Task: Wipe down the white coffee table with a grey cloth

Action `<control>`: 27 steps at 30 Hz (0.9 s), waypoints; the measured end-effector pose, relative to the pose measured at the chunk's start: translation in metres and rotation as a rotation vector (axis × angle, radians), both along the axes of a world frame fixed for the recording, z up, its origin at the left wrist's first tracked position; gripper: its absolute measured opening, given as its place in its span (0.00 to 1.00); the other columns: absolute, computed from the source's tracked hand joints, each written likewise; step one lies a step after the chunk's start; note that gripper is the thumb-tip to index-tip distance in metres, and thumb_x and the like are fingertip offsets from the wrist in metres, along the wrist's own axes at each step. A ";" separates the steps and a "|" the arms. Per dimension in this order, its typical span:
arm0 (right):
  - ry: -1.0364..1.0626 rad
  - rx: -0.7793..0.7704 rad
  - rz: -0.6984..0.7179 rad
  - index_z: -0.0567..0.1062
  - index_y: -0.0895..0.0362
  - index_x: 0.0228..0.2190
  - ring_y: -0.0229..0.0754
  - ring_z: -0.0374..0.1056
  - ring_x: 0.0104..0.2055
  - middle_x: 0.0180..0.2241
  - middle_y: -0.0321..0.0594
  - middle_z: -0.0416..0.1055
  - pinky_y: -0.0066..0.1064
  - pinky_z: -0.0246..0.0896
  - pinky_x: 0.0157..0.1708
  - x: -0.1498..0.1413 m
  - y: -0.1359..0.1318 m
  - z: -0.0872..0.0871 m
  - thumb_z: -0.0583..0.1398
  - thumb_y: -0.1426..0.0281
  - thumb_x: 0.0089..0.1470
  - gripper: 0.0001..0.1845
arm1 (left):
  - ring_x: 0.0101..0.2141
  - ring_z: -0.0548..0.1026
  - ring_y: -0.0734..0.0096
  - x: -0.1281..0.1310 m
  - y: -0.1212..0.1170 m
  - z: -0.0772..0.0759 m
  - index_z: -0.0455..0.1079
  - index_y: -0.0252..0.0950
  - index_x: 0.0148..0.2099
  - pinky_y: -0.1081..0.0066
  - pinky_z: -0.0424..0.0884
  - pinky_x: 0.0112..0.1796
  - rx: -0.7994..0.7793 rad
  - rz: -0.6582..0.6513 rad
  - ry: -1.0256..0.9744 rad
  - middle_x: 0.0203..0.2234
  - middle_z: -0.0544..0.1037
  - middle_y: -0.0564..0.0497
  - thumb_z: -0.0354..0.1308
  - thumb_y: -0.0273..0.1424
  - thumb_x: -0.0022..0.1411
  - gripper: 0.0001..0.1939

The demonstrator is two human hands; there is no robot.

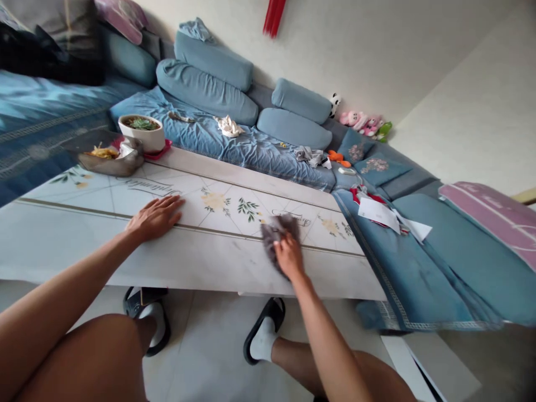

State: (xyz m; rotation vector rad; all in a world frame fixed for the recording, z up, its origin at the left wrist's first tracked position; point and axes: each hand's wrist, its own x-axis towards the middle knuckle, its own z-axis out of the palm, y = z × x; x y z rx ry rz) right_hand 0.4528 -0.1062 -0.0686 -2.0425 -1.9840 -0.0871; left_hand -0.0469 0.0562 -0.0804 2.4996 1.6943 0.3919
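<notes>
My right hand presses a dark grey-brown cloth onto the low white table, right of its middle. The cloth is bunched under and around my fingers, with some blur at its edges. Further left, my left hand lies flat on the tabletop, fingers stretched out, holding nothing. The table's cover has printed yellow flowers, green leaves and lettering between gold lines.
At the table's far left stand a potted succulent and a see-through bin with scraps. A blue-covered sofa runs behind and to the right, with cushions, crumpled clothes, papers and soft toys. My slippered feet are below the table.
</notes>
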 end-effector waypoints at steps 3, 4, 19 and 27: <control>-0.083 -0.043 -0.255 0.81 0.66 0.64 0.61 0.71 0.70 0.70 0.65 0.72 0.51 0.66 0.72 0.078 -0.004 0.013 0.51 0.65 0.78 0.28 | 0.81 0.59 0.50 -0.001 0.003 -0.006 0.62 0.44 0.85 0.47 0.52 0.80 0.003 -0.008 -0.029 0.82 0.62 0.47 0.45 0.46 0.80 0.37; -0.094 -0.049 -0.285 0.81 0.67 0.63 0.62 0.73 0.68 0.68 0.67 0.73 0.52 0.68 0.71 0.087 -0.005 0.014 0.51 0.66 0.77 0.28 | 0.81 0.59 0.49 -0.001 0.003 -0.007 0.62 0.43 0.85 0.47 0.52 0.80 0.006 -0.008 -0.034 0.82 0.62 0.46 0.45 0.46 0.80 0.37; -0.089 0.000 -0.084 0.79 0.64 0.68 0.60 0.67 0.74 0.72 0.60 0.72 0.51 0.62 0.76 0.047 0.014 -0.008 0.47 0.62 0.79 0.32 | 0.82 0.57 0.52 0.001 -0.002 -0.004 0.60 0.44 0.85 0.49 0.50 0.81 0.002 -0.005 -0.028 0.83 0.61 0.48 0.40 0.48 0.82 0.37; -0.087 0.014 -0.116 0.82 0.66 0.64 0.66 0.73 0.69 0.66 0.67 0.75 0.57 0.69 0.71 0.025 0.005 0.001 0.49 0.64 0.77 0.31 | 0.82 0.57 0.52 0.005 -0.005 0.002 0.62 0.42 0.84 0.48 0.50 0.80 -0.029 0.001 -0.023 0.83 0.60 0.46 0.39 0.47 0.82 0.37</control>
